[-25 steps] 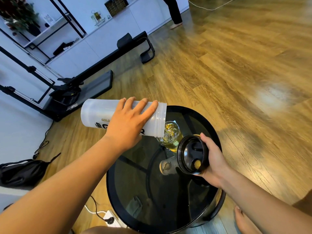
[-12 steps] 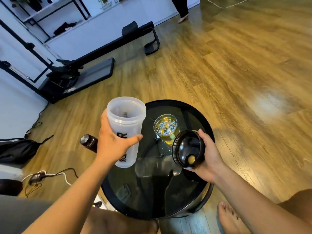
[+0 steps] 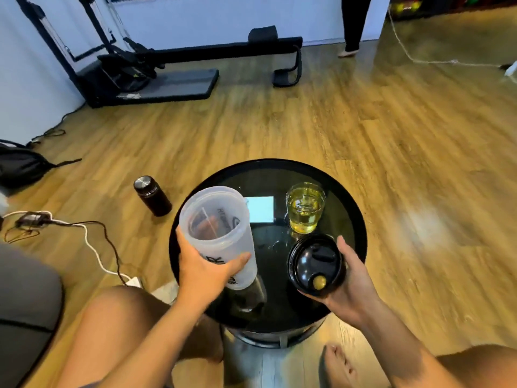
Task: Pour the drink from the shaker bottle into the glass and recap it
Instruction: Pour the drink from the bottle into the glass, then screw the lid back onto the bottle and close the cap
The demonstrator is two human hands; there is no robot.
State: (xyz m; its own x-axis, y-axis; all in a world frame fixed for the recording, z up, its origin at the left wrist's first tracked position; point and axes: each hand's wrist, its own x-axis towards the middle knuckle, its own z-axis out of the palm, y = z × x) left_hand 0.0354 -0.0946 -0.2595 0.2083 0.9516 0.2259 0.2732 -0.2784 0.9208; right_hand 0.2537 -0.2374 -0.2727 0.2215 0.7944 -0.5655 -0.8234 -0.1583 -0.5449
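Nine items in sight, listed largest first.

1. Wood-plank floor (image 3: 363, 130), warm brown, with a pale glare patch to my right.
2. Black exercise machine (image 3: 156, 71) along the far white wall, with a long rail and a flat platform.
3. Round black side table (image 3: 355, 208) with a dark glass top, directly in front of my knees. A pale rectangle shows in the glass between bottle and tumbler; whether it is a reflection or a flat object, I cannot tell.
4. Black bag (image 3: 22, 166) on the floor at far left.
5. Shaker bottle (image 3: 221, 233), translucent white with black lettering, uncapped, held roughly upright over the table's left half. It looks empty. My left hand (image 3: 204, 273) wraps its lower body, thumb across the front, fingers closed round the back and visible through the plastic.
6. Shaker lid (image 3: 316, 264), black, turned underside toward me, a yellowish round plug near its lower edge. My right hand (image 3: 352, 281) grips its rim, fingers curled behind it, thumb on the upper right edge. It hangs over the table's right half, apart from the bottle.
7. Dark flask (image 3: 152, 196) with a steel cap, standing on the floor left of the table.
8. Glass (image 3: 305, 207), a short tumbler of yellow-green drink, standing on the table's far right, beyond the lid.
9. White and black cables (image 3: 92, 242) trailing over the floor at left.
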